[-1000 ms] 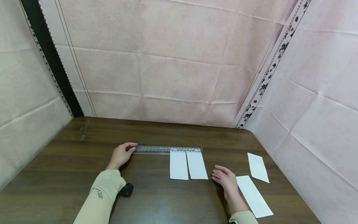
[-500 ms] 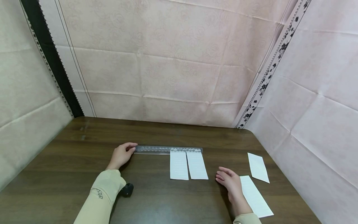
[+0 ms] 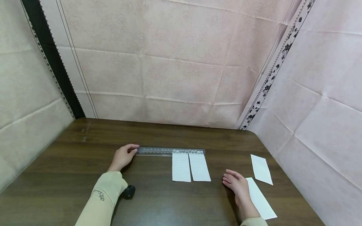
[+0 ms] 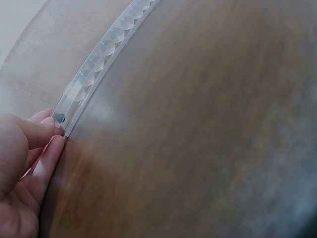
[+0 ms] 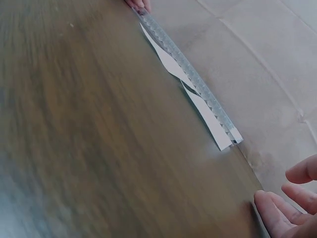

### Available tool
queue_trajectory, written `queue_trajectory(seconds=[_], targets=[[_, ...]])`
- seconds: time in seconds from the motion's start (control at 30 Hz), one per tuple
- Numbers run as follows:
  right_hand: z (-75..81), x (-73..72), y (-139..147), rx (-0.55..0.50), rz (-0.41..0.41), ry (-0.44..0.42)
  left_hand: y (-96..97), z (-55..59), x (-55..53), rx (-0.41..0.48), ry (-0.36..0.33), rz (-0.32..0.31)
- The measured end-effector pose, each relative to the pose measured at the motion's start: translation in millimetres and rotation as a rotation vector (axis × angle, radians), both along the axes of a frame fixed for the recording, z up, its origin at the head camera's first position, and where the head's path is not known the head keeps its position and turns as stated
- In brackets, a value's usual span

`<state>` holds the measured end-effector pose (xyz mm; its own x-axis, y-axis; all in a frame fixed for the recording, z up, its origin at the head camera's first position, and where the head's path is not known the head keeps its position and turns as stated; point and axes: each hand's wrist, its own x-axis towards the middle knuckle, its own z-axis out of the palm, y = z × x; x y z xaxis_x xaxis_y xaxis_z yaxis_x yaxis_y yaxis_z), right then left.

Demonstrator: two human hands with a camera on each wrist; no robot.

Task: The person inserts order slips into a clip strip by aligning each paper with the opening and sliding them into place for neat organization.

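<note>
My left hand pinches the left end of a clear plastic ticket rail that has a row of round beads inside, and its thumb lies on that end in the left wrist view. Two white paper slips hang side by side from the rail's right half: the left slip and the right slip have their top edges under the beads. Fingers loosely bent and holding nothing, my right hand is to the right of the slips. Its wrist and forearm partly cover a long loose slip.
A shorter white slip lies on the brown wooden table at the right, above the long one. Beside the left sleeve sits a black rounded object. Pale cloth hangs behind the table and at both sides.
My right hand has moved a short way right and slightly toward me, away from the hanging slips and over more of the long slip. The left hand and the rail look unchanged.
</note>
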<state>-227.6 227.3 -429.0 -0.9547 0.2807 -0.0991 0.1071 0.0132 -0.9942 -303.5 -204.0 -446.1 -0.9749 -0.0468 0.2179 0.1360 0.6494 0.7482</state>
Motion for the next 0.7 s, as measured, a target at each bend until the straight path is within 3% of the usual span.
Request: queue_trajectory(seconds=[0.7], targets=[[1.4, 6.0, 21, 0.011, -0.02, -0.018, -0.2, -2.0, -1.3, 0.003, 0.005, 0.006]])
